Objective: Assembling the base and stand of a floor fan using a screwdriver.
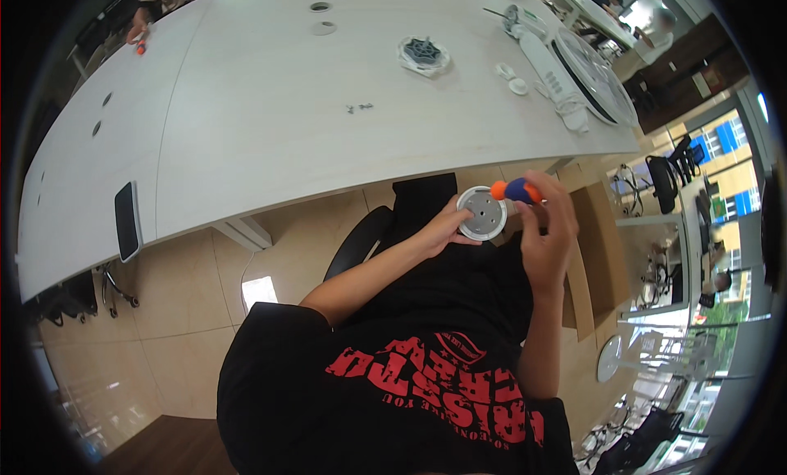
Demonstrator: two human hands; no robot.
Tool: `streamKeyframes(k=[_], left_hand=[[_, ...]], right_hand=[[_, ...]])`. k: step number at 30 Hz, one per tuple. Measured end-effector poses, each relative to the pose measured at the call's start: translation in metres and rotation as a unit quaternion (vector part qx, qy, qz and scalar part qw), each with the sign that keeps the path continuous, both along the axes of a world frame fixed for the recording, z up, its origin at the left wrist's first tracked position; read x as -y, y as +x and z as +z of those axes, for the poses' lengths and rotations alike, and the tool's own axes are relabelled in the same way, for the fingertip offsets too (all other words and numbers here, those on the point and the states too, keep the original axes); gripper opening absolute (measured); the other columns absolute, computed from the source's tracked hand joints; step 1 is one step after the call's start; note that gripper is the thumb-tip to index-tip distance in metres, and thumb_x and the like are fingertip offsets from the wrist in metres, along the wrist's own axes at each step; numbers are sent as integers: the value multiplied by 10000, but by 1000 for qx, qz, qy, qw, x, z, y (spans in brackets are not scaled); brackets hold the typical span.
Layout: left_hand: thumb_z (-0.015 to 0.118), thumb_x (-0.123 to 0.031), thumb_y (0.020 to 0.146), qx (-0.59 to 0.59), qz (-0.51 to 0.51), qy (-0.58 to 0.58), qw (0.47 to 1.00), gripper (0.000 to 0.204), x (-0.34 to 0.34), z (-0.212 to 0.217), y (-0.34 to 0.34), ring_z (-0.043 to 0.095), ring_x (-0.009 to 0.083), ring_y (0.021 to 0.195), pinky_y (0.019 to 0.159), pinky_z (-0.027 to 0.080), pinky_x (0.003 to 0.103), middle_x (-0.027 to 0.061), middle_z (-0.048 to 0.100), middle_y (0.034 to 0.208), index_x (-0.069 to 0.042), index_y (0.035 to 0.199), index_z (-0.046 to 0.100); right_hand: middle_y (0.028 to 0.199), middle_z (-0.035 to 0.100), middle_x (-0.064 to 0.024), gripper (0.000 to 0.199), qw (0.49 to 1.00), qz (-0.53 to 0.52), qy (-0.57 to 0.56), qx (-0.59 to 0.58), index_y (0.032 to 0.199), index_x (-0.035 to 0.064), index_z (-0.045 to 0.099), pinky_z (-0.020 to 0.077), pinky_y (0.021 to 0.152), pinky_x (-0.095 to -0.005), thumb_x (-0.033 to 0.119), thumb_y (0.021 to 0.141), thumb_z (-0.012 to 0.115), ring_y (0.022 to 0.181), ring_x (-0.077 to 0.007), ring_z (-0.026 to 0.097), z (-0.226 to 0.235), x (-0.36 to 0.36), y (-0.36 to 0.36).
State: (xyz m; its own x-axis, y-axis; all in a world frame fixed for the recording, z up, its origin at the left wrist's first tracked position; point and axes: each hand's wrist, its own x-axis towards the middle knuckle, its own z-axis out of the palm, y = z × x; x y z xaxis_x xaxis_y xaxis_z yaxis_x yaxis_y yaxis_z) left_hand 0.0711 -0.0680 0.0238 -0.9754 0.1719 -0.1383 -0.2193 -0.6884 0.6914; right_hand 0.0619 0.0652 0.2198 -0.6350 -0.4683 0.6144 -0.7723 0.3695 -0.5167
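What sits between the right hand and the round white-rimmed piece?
In the head view, the orange end of a tool lies there; the right hand grips its blue part. Whether the tool touches the round piece in the left hand is unclear.

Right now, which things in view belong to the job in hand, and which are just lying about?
In the job:
round white part, in the left hand
orange-and-blue tool, in the right hand
probably also small metal pieces, white appliance parts

Apparently lying about:
phone
cardboard box

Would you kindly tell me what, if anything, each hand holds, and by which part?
Left hand: the disc, by its left edge. Right hand: the tool, by its blue handle.
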Motion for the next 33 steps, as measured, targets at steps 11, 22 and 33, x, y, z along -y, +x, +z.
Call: streamKeyframes(k=[11, 22, 33], left_hand=[[557, -394, 1041, -6, -1, -14, 1000, 731, -1, -6, 0, 583, 218, 1321, 1000, 592, 451, 117, 475, 1487, -112, 1617, 205], [524, -585, 1042, -33, -44, -30, 998, 799, 4, -12, -2, 511, 255, 1387, 1007, 565, 506, 108, 426, 1541, -183, 1641, 181], [632, -400, 1039, 37, 34, 2, 999, 380, 2, -3, 12, 674, 153, 1038, 835, 547, 358, 51, 677, 1158, -95, 1263, 593]], right_hand=[[1230, 638, -131, 349, 982, 114, -126, 82, 1160, 29, 606, 636, 886, -351, -87, 859, 740, 1126, -241, 661, 4, 93, -15], [1222, 614, -119, 332, 963, 165, -155, 150, 1141, 24, 595, 637, 870, -351, -47, 865, 764, 1117, -228, 656, -31, 167, -29], [1216, 606, -121, 325, 966, 177, -124, 140, 1143, 19, 590, 633, 881, -354, -48, 871, 754, 1106, -244, 653, -48, 186, -32]])
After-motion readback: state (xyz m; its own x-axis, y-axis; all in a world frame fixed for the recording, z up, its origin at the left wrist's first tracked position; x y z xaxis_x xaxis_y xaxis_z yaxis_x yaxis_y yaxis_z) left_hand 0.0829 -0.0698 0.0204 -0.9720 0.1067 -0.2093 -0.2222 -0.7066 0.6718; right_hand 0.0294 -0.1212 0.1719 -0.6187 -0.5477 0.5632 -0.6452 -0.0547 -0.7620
